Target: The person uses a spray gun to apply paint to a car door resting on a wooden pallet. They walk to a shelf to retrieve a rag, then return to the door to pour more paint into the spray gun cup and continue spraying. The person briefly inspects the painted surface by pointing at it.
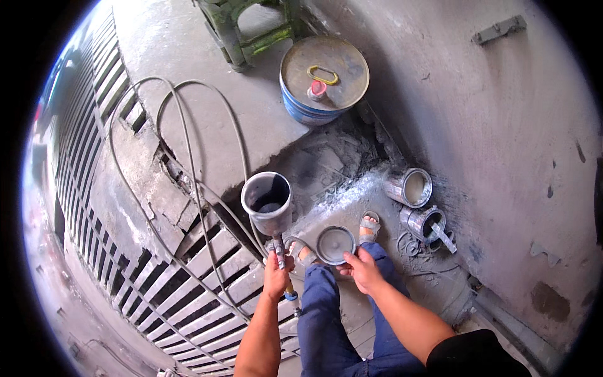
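My left hand [277,275] is closed round the handle of a spray gun [279,245], held upright. On top of the gun sits a grey paint cup [268,217], uncovered, with dark liquid inside. A hose fitting with a blue ring hangs below that hand. My right hand [363,271] pinches the edge of a round grey lid [335,245], which is held flat to the right of the cup and apart from it.
A blue drum [326,75] with a yellow handle and red cap stands ahead, beside a green stool [251,38]. Two paint cans [411,188] lean near the wall at right. A looped hose [188,144] crosses the floor at left, over slatted grating [207,295] with gaps.
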A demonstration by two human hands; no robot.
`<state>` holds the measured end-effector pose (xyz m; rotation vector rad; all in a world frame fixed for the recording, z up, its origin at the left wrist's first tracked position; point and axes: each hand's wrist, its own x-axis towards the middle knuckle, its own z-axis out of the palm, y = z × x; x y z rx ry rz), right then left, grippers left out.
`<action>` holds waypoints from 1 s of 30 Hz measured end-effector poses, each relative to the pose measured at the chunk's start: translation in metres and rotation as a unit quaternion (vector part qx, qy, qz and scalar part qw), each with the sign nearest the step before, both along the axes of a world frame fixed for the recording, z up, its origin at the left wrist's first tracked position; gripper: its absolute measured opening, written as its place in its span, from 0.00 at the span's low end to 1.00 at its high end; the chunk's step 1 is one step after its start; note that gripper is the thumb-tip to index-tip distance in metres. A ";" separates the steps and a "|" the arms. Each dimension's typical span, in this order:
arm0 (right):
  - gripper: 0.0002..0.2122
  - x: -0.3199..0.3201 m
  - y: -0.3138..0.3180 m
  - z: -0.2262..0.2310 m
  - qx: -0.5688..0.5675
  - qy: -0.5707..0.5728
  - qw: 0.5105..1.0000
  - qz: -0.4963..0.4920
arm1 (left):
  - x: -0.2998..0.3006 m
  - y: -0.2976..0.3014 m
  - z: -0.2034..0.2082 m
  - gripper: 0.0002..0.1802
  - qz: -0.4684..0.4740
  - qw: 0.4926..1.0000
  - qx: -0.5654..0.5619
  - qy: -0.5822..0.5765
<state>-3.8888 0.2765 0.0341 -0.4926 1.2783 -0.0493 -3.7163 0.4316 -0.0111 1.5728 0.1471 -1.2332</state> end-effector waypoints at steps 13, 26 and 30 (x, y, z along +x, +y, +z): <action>0.16 0.070 -0.058 -0.026 0.054 -0.126 0.973 0.185 | 0.023 -0.058 0.034 0.11 -0.005 0.994 0.084 -0.070; 0.11 0.214 -0.333 -0.081 -0.557 0.058 0.754 0.343 | -0.032 -0.092 -0.005 0.10 0.084 0.974 0.093 -0.189; 0.15 0.266 -0.370 -0.084 -0.614 0.025 0.649 0.448 | -0.038 -0.099 -0.011 0.10 0.104 0.970 0.086 -0.202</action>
